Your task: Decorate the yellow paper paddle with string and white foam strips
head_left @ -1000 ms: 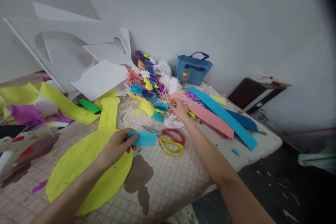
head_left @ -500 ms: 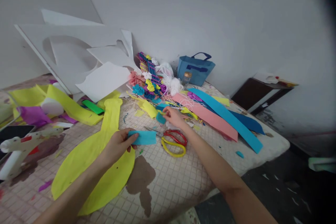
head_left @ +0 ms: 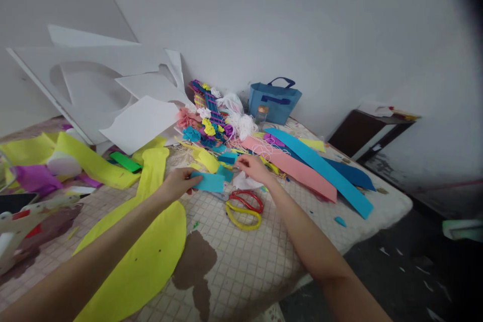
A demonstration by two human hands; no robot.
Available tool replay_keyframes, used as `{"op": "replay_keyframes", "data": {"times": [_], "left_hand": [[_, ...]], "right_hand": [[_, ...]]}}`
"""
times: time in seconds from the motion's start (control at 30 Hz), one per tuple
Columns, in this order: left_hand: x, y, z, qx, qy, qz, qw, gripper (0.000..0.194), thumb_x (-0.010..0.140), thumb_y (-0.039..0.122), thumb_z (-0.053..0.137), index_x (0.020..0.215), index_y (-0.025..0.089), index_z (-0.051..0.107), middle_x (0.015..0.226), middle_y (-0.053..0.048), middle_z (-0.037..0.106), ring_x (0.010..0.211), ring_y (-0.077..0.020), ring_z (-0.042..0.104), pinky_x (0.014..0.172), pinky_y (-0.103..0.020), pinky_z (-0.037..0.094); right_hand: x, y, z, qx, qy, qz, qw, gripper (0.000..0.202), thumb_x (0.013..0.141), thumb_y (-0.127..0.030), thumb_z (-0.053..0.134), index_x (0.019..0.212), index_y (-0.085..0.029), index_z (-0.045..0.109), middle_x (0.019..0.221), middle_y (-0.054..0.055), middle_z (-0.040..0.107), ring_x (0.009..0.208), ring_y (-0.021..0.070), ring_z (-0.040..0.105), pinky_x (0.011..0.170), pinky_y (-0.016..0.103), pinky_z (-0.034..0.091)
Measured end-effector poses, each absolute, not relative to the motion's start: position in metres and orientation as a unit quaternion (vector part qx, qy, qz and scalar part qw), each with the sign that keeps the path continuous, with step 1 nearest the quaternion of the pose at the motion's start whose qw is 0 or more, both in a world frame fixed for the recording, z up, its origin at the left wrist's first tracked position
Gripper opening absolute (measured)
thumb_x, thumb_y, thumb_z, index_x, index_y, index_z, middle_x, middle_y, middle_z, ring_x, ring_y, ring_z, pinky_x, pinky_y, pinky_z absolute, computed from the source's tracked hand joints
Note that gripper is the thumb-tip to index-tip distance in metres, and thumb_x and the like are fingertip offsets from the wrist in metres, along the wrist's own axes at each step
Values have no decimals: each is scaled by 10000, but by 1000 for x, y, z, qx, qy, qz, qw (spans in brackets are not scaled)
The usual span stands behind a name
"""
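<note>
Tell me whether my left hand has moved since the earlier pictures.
Yes. Judged against the scissors, your left hand has moved farther away from you and slightly right, still holding the light blue strip.

Left hand [head_left: 181, 181]: one. Right hand [head_left: 252, 167]: one. Light-blue piece [head_left: 209, 181], held: one. Scissors [head_left: 260, 205]: one pair, with two handle loops, one red, one yellow. Yellow guitar-shaped piece [head_left: 156, 246]: one. Bag [head_left: 274, 106], blue: one. Lidded jar [head_left: 262, 115]: one. Green object [head_left: 126, 162]: one. Long strips at right: pink strip [head_left: 298, 170], one; bright-blue strip [head_left: 324, 171], one. Paper flowers [head_left: 209, 127]: several, too crowded for an exact count.
</note>
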State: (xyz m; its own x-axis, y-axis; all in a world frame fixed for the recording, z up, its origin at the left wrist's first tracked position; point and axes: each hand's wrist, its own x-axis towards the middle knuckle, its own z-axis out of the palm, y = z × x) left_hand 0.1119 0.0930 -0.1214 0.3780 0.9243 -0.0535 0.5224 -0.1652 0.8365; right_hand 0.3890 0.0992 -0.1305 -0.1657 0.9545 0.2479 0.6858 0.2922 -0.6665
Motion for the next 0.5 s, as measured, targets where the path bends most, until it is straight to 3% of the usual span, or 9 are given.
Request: {"op": "replay_keyframes", "data": {"times": [0.13, 0.2, 0.27, 0.33, 0.4, 0.5], "left_hand": [[116, 126, -128, 734, 529, 245, 347, 275, 734, 404, 541, 778, 145, 623, 603, -46, 643, 535, -184, 610, 511, -288, 503], [116, 134, -128, 743, 545, 254, 294, 237, 731, 339, 551, 814, 136, 639, 681, -76, 668, 630, -227, 646, 608, -344, 530], [118, 135, -127, 747, 559, 275, 232, 247, 730, 272, 561, 911, 129, 648, 910, -128, 688, 867, -289, 657, 798, -425, 515], [123, 131, -126, 767, 547, 296, 160, 311, 758, 219, 546, 1046, 135, 628, 1173, -160, 620, 1124, -334, 558, 967, -494, 419], [134, 127, -125, 826, 478, 283, 95, 319, 805, 177, 504, 1103, 142, 615, 1269, -160, 573, 1222, -328, 486, 1026, -507, 360], [156, 123, -127, 919, 329, 205, 70, 285, 844, 129, 468, 1054, 184, 653, 1214, -95, 636, 1168, -237, 549, 1018, -383, 398]], "right_hand": [[410, 102, -127, -587, -698, 207, 356, 174, 843, -303, 480, 806, -182, 599, 668, 1, 640, 481, 103, 533, 477, 210, 391], [423, 104, -128, -599, -682, 200, 369, 176, 836, -317, 479, 779, -183, 579, 672, 4, 634, 489, 109, 543, 470, 213, 397], [434, 106, -127, -607, -672, 195, 377, 177, 828, -321, 481, 751, -183, 559, 677, 5, 627, 482, 109, 539, 464, 218, 400], [441, 108, -127, -611, -665, 193, 383, 174, 825, -319, 477, 746, -182, 549, 680, 5, 622, 461, 104, 522, 466, 224, 403], [442, 108, -126, -611, -664, 195, 384, 170, 828, -315, 471, 754, -182, 547, 685, 3, 621, 458, 100, 514, 480, 230, 411], [439, 106, -124, -604, -675, 209, 368, 165, 823, -312, 484, 736, -185, 541, 667, -2, 608, 480, 104, 516, 494, 232, 415]]}}
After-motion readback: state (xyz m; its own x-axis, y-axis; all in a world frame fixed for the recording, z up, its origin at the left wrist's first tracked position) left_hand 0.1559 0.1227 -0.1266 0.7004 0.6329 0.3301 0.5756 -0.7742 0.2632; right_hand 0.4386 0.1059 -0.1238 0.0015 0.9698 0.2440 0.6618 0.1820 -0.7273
